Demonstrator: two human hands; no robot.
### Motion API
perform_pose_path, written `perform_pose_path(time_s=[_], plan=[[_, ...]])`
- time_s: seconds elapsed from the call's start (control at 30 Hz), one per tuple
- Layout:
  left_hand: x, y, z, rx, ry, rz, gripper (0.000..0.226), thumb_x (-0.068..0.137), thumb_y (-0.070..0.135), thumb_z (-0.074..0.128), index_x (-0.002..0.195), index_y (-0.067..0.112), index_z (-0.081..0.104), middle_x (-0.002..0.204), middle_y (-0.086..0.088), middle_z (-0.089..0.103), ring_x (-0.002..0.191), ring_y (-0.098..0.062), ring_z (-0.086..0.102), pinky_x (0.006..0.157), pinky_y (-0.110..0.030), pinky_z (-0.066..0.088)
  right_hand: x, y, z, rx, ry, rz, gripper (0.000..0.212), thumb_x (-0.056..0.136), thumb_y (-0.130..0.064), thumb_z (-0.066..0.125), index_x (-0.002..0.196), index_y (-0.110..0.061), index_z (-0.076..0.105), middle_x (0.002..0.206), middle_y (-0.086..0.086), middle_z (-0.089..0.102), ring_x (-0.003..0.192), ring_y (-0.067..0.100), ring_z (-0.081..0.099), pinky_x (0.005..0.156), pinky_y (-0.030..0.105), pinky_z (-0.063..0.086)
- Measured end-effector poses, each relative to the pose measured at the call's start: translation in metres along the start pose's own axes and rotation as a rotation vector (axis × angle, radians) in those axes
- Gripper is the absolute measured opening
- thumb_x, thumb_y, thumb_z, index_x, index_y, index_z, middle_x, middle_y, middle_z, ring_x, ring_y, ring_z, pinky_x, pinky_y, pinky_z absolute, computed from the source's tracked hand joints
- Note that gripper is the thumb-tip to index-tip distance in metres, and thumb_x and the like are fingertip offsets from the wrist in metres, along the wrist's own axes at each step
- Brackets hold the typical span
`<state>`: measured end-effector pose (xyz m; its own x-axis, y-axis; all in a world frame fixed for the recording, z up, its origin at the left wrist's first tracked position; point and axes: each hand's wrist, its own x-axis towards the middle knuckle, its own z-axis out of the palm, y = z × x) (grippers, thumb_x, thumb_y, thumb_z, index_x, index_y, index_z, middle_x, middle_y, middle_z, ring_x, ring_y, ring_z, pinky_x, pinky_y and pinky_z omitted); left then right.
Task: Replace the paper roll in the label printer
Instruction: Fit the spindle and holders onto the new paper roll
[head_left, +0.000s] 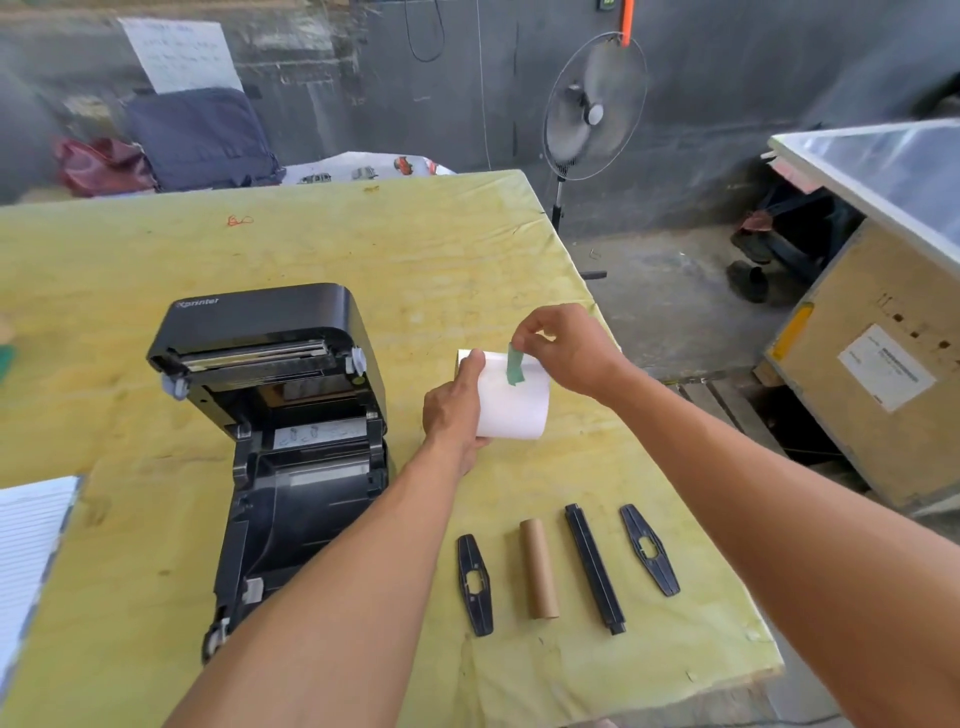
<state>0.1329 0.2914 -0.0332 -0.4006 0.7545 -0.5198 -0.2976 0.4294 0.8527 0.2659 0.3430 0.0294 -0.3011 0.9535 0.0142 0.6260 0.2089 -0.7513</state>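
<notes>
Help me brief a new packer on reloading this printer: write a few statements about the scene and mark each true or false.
1. The label printer has its lid raised. True.
2. The right hand pinches a green tape strip on the white paper roll. True.
3. The left hand lies flat on the table. False: it grips the white paper roll.
4. The cardboard core sits inside the label printer. False: it lies on the table, between a black end guide and the black spindle.
</notes>
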Motion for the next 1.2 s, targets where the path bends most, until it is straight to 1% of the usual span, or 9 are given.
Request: perform_pose_path(time_s=[0.13,0.27,0.33,0.43,0.53,0.63,0.73,1.0,1.2], plan=[[0.003,-0.003,-0.001,-0.014,0.028,-0.026,0.040,0.077,0.057,0.065,0.087,0.019,0.060,0.108,-0.012,0.068,0.093,-0.032,0.067,0.070,-0.038,0.056,-0.003,0.004,-0.002,0.068,0.005,0.051,0.017,0.096,-0.015,0.058,0.085,-0.016,0.070,0.084,-0.005,0.065,0.065,0.010,0.052,0.051,0.018,0.037],[0.010,-0.009,-0.001,-0.031,0.039,-0.055,0.040,0.077,0.056,0.065,0.087,0.018,0.057,0.106,-0.012,0.066,0.092,-0.032,0.066,0.077,-0.045,0.058,0.004,0.011,-0.008,0.184,0.110,0.113,0.013,0.096,-0.014,0.059,0.088,-0.012,0.069,0.078,-0.007,0.063,0.067,0.012,0.057,0.058,0.025,0.045],[0.014,-0.012,-0.001,-0.065,0.040,-0.069,0.038,0.080,0.054,0.065,0.087,0.017,0.057,0.101,-0.011,0.066,0.089,-0.031,0.066,0.079,-0.047,0.057,0.011,0.020,-0.011,0.196,0.131,0.168,0.016,0.095,-0.012,0.059,0.081,-0.015,0.067,0.080,-0.001,0.067,0.072,0.018,0.064,0.065,0.036,0.056],[0.022,-0.014,-0.001,-0.120,0.044,-0.087,0.034,0.083,0.049,0.064,0.087,0.016,0.055,0.093,-0.008,0.064,0.085,-0.030,0.064,0.083,-0.050,0.056,0.021,0.043,-0.012,0.132,0.118,0.251,0.025,0.091,-0.007,0.056,0.072,-0.019,0.066,0.083,0.007,0.071,0.071,0.024,0.065,0.071,0.046,0.061],[0.032,-0.011,-0.001,-0.134,0.053,-0.086,0.031,0.085,0.046,0.063,0.088,0.017,0.054,0.092,-0.008,0.064,0.082,-0.029,0.064,0.081,-0.051,0.056,0.027,0.070,-0.009,0.024,0.039,0.299,0.031,0.086,-0.002,0.054,0.065,-0.021,0.066,0.073,-0.002,0.066,0.070,0.024,0.060,0.066,0.038,0.057],[0.041,-0.010,-0.001,-0.145,0.073,-0.092,0.030,0.086,0.045,0.063,0.090,0.017,0.054,0.095,-0.008,0.063,0.082,-0.028,0.064,0.073,-0.045,0.056,0.033,0.097,0.001,-0.113,-0.118,0.317,0.032,0.085,-0.001,0.059,0.062,-0.022,0.066,0.085,0.003,0.073,0.073,0.023,0.062,0.060,0.030,0.052],[0.049,-0.010,0.001,-0.159,0.103,-0.110,0.029,0.086,0.045,0.063,0.090,0.018,0.054,0.095,-0.007,0.063,0.082,-0.028,0.063,0.066,-0.041,0.054,0.041,0.120,0.013,-0.213,-0.267,0.314,0.031,0.082,0.000,0.065,0.060,-0.022,0.066,0.087,0.007,0.075,0.081,0.029,0.069,0.070,0.037,0.059],[0.063,-0.012,0.021,-0.184,0.160,-0.160,0.026,0.086,0.042,0.064,0.087,0.018,0.054,0.091,-0.005,0.061,0.080,-0.025,0.062,0.082,-0.049,0.054,0.055,0.141,0.033,-0.340,-0.464,0.260,0.015,0.072,-0.002,0.076,0.076,-0.016,0.069,0.080,0.006,0.068,0.073,0.028,0.064,0.066,0.031,0.054],[0.068,-0.014,0.034,-0.197,0.183,-0.184,0.027,0.085,0.042,0.065,0.087,0.018,0.053,0.092,-0.004,0.061,0.080,-0.024,0.062,0.083,-0.050,0.055,0.060,0.151,0.030,-0.429,-0.471,0.235,0.029,0.071,-0.021,0.085,0.086,-0.018,0.061,0.095,0.004,0.062,0.084,0.028,0.062,0.066,0.031,0.047]])
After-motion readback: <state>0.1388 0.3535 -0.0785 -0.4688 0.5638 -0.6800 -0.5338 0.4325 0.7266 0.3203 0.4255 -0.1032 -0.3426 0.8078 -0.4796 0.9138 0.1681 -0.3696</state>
